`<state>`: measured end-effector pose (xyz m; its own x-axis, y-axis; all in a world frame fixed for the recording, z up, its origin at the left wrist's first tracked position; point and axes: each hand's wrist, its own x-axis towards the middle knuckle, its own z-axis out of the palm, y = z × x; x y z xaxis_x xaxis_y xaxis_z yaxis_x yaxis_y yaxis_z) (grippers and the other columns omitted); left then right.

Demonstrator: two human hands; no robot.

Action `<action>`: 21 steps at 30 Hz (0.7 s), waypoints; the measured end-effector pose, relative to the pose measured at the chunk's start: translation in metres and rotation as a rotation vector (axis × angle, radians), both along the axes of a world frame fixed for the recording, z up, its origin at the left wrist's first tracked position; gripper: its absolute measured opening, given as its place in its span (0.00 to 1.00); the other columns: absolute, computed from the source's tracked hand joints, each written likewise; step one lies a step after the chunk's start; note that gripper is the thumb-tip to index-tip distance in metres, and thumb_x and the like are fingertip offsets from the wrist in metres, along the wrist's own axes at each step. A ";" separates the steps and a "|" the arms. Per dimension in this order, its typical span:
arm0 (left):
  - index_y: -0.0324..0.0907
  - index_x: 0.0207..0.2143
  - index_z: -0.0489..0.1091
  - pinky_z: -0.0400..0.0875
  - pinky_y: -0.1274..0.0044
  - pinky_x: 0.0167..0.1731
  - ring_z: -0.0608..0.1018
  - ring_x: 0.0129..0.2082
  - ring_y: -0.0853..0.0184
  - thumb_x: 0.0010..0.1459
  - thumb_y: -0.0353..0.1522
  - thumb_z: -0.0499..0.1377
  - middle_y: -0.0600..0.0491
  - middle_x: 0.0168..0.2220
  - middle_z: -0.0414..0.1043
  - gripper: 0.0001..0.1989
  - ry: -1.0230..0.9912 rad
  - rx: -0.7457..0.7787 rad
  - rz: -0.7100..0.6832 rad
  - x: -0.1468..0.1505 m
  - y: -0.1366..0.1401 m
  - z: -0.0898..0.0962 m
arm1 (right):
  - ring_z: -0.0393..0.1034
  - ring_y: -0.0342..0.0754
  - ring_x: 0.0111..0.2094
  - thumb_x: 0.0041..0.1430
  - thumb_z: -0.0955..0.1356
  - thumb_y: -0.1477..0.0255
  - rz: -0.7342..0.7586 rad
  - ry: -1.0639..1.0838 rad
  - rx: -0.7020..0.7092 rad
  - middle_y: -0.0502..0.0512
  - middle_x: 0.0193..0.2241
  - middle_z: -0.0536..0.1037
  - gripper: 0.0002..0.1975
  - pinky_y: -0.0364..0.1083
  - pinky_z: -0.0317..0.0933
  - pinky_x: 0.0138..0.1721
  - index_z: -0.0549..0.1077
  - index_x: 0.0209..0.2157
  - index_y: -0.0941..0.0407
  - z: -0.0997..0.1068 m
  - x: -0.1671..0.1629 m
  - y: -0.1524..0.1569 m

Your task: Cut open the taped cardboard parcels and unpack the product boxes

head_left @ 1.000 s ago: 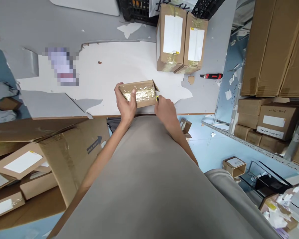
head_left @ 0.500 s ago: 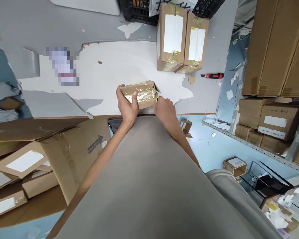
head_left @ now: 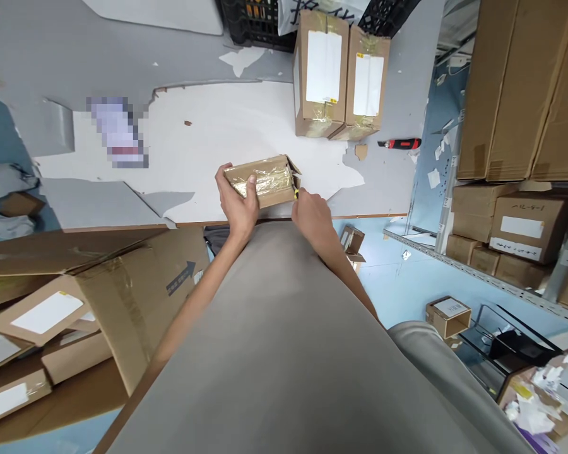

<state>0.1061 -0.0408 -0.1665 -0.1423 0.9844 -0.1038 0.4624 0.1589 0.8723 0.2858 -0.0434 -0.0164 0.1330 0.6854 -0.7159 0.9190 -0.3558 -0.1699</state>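
Carton (head_left: 272,176) (taped) in left hand (head_left: 238,205)

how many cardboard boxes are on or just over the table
3. One taped box is in the left hand; a labelled box and a second labelled box stand side by side farther back on the table. More may be hidden behind them.

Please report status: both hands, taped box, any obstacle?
Left hand gripping taped box. Right hand closed around yellow tool, mostly hidden, at box's right end. Nothing visibly blocking; red-black cutter lies aside.
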 end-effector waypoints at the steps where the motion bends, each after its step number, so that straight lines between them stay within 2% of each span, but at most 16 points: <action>1: 0.48 0.72 0.61 0.68 0.57 0.77 0.76 0.73 0.50 0.76 0.60 0.60 0.38 0.71 0.71 0.36 -0.010 -0.001 0.001 -0.001 0.001 -0.001 | 0.83 0.65 0.57 0.81 0.61 0.77 -0.002 0.008 0.019 0.71 0.54 0.87 0.18 0.57 0.75 0.59 0.78 0.62 0.61 0.000 0.002 -0.003; 5: 0.46 0.72 0.62 0.68 0.58 0.77 0.76 0.72 0.50 0.74 0.62 0.60 0.37 0.71 0.71 0.39 -0.074 0.023 0.000 -0.015 0.008 -0.010 | 0.86 0.64 0.52 0.83 0.62 0.70 -0.049 0.140 0.116 0.62 0.49 0.89 0.17 0.57 0.75 0.58 0.81 0.58 0.53 0.002 0.023 -0.021; 7: 0.45 0.73 0.62 0.67 0.59 0.78 0.75 0.74 0.49 0.72 0.65 0.60 0.36 0.72 0.70 0.43 -0.110 0.035 0.004 -0.027 0.012 -0.015 | 0.86 0.62 0.51 0.85 0.61 0.67 -0.135 0.175 0.208 0.59 0.49 0.90 0.18 0.56 0.76 0.58 0.80 0.60 0.50 -0.009 0.039 -0.025; 9: 0.45 0.74 0.63 0.65 0.58 0.79 0.74 0.75 0.48 0.70 0.67 0.61 0.35 0.74 0.69 0.46 -0.132 0.019 0.012 -0.042 0.015 -0.019 | 0.86 0.64 0.52 0.85 0.59 0.65 -0.239 0.118 0.303 0.62 0.52 0.90 0.21 0.58 0.75 0.60 0.77 0.67 0.51 -0.037 0.058 -0.021; 11: 0.46 0.75 0.63 0.65 0.58 0.79 0.74 0.76 0.48 0.68 0.69 0.62 0.35 0.75 0.69 0.49 -0.139 -0.021 0.022 -0.057 0.015 -0.020 | 0.85 0.67 0.58 0.84 0.60 0.67 -0.313 0.025 0.335 0.69 0.58 0.88 0.24 0.62 0.73 0.64 0.73 0.73 0.56 -0.076 0.075 -0.012; 13: 0.46 0.76 0.63 0.67 0.58 0.79 0.75 0.76 0.47 0.66 0.70 0.62 0.35 0.75 0.70 0.51 -0.146 -0.056 0.033 -0.070 0.013 -0.021 | 0.82 0.69 0.63 0.82 0.61 0.69 -0.367 -0.038 0.275 0.75 0.63 0.83 0.28 0.64 0.72 0.67 0.68 0.77 0.61 -0.118 0.089 -0.002; 15: 0.44 0.76 0.64 0.70 0.59 0.77 0.77 0.74 0.47 0.64 0.72 0.63 0.34 0.75 0.70 0.54 -0.158 -0.071 0.056 -0.080 0.010 -0.022 | 0.80 0.68 0.65 0.80 0.63 0.71 -0.404 -0.041 0.225 0.79 0.66 0.79 0.33 0.64 0.71 0.68 0.63 0.80 0.65 -0.151 0.098 0.005; 18: 0.44 0.72 0.66 0.74 0.61 0.74 0.80 0.71 0.49 0.64 0.69 0.67 0.34 0.72 0.74 0.51 -0.163 -0.108 0.139 -0.089 0.006 -0.026 | 0.72 0.68 0.72 0.77 0.64 0.74 -0.431 -0.065 0.295 0.84 0.72 0.72 0.36 0.64 0.65 0.73 0.61 0.81 0.69 -0.176 0.101 0.008; 20: 0.44 0.66 0.69 0.76 0.62 0.72 0.82 0.69 0.52 0.66 0.63 0.69 0.36 0.67 0.78 0.41 -0.160 -0.146 0.236 -0.092 0.005 -0.029 | 0.66 0.66 0.76 0.77 0.64 0.73 -0.411 -0.039 0.416 0.83 0.75 0.69 0.33 0.62 0.60 0.78 0.65 0.79 0.70 -0.181 0.093 0.012; 21: 0.44 0.61 0.70 0.78 0.62 0.70 0.83 0.67 0.52 0.67 0.60 0.70 0.36 0.63 0.80 0.36 -0.161 -0.163 0.288 -0.093 0.005 -0.030 | 0.67 0.63 0.75 0.78 0.64 0.72 -0.401 0.023 0.449 0.82 0.74 0.71 0.31 0.60 0.59 0.78 0.68 0.77 0.69 -0.182 0.085 0.015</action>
<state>0.0127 -0.0360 -0.1970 -0.3799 0.8751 -0.2996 0.2377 0.4054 0.8827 0.3707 -0.0284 -0.1988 0.4312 0.8212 -0.3736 0.7223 -0.5624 -0.4024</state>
